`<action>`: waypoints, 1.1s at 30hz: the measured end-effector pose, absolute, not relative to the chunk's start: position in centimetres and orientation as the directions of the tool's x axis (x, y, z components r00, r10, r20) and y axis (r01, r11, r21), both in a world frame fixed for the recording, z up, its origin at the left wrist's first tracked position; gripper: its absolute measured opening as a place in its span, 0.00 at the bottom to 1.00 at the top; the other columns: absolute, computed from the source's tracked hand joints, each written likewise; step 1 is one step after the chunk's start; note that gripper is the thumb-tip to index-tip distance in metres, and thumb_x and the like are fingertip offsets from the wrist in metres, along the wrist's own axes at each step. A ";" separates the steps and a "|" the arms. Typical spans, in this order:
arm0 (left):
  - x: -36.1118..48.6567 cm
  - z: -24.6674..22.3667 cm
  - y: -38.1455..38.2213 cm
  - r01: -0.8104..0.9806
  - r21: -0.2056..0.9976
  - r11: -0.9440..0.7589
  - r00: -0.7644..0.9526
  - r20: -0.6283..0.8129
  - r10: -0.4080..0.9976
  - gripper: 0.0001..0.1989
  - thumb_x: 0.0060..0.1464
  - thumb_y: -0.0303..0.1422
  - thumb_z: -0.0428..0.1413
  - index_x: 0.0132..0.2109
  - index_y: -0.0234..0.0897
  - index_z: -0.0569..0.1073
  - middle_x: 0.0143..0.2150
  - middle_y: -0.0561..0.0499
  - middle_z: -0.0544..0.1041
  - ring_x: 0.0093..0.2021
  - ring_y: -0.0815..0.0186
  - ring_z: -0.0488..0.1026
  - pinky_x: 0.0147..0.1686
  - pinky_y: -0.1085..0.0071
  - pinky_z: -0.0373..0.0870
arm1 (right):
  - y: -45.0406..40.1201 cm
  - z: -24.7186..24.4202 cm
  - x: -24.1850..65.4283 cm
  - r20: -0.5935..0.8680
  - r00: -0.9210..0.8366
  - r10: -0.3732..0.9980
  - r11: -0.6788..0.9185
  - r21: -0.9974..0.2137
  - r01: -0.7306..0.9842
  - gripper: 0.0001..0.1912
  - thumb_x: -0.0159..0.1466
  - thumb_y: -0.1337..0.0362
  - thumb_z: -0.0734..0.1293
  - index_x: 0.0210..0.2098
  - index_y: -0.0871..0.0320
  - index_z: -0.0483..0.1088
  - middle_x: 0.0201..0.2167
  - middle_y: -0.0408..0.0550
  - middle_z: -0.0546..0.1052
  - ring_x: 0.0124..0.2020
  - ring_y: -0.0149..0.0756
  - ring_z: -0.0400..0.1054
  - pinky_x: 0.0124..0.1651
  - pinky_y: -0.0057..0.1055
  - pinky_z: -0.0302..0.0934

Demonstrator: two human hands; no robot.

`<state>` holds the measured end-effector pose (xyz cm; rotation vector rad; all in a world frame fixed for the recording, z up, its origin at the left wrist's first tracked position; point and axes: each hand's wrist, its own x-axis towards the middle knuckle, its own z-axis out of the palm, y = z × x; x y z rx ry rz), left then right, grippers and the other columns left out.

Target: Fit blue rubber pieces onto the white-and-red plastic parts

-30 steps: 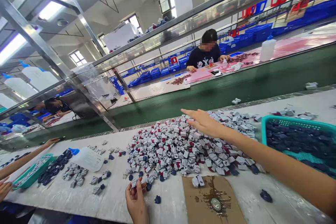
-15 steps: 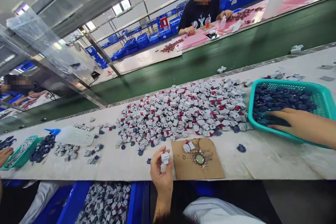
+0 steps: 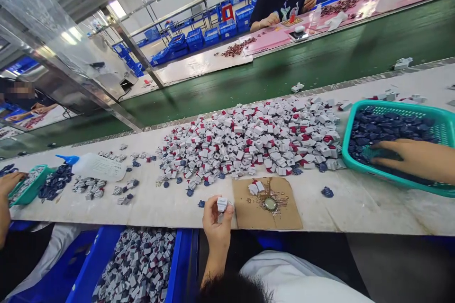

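My left hand (image 3: 217,222) is at the near edge of the white belt, shut on a small white block (image 3: 222,204). My right hand (image 3: 408,156) reaches into a teal plastic basket (image 3: 350,147), its fingers resting on the dark blue pieces (image 3: 391,132) heaped inside. A large pile of white-and-red small parts (image 3: 249,139) lies between my hands, farther up the belt. A cardboard sheet (image 3: 284,213) lies next to my left hand, with a round glossy blob (image 3: 270,204) and a few white parts on it.
A co-worker's hand (image 3: 12,182) rests by a small teal tray (image 3: 30,187) at far left. Near it stand a squeeze bottle (image 3: 95,166) and scattered parts. A blue crate (image 3: 181,265) of parts sits below the belt edge. Another person works across a green belt.
My right hand has moved from above the white-and-red pile into the teal basket. My left hand has stayed near the belt edge, still holding the white block. The view has swung lower.
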<state>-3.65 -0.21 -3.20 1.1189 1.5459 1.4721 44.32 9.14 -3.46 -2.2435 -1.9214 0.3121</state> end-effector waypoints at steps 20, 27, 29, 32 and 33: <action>-1.8 -1.0 -0.5 -0.128 0.992 0.017 -0.362 -0.062 0.930 0.17 0.46 0.41 0.61 0.39 0.36 0.67 0.26 0.56 0.71 0.21 0.74 0.69 0.24 0.77 0.70 | 3.2 6.0 26.9 -0.310 -0.138 0.941 -0.274 -0.933 0.233 0.24 0.55 0.44 0.68 0.41 0.56 0.68 0.28 0.50 0.73 0.24 0.32 0.63 0.26 0.30 0.61; -0.6 -0.5 -1.8 -0.200 0.977 0.076 -0.267 -0.129 0.955 0.15 0.47 0.39 0.61 0.38 0.36 0.68 0.27 0.56 0.71 0.22 0.75 0.68 0.23 0.78 0.69 | 1.7 3.6 21.1 -0.387 -0.206 0.899 -0.387 -0.921 0.044 0.26 0.52 0.46 0.70 0.40 0.59 0.71 0.24 0.46 0.71 0.20 0.28 0.61 0.21 0.25 0.59; -0.6 -0.8 -2.2 -0.220 0.970 0.103 -0.259 -0.160 0.952 0.15 0.47 0.39 0.61 0.39 0.36 0.68 0.28 0.56 0.71 0.22 0.75 0.68 0.23 0.78 0.70 | 1.7 2.6 20.6 -0.301 -0.194 0.934 -0.262 -0.943 0.203 0.25 0.56 0.45 0.66 0.42 0.59 0.72 0.25 0.47 0.72 0.20 0.29 0.62 0.21 0.27 0.60; -0.7 -0.9 -2.5 -0.253 0.958 0.132 -0.224 -0.190 0.956 0.16 0.48 0.39 0.60 0.40 0.37 0.67 0.27 0.57 0.70 0.21 0.75 0.68 0.20 0.79 0.68 | 1.6 1.6 20.3 -0.143 -0.303 0.942 0.007 -0.896 0.443 0.20 0.61 0.49 0.62 0.42 0.57 0.74 0.30 0.49 0.74 0.24 0.32 0.66 0.25 0.29 0.64; -0.7 -0.9 -2.6 -0.260 0.955 0.140 -0.213 -0.199 0.957 0.16 0.48 0.39 0.60 0.41 0.37 0.66 0.26 0.57 0.70 0.20 0.76 0.67 0.18 0.79 0.67 | 1.5 1.4 20.2 -0.125 -0.352 0.928 0.062 -0.878 0.475 0.19 0.62 0.51 0.62 0.43 0.56 0.74 0.33 0.50 0.75 0.26 0.32 0.67 0.27 0.28 0.65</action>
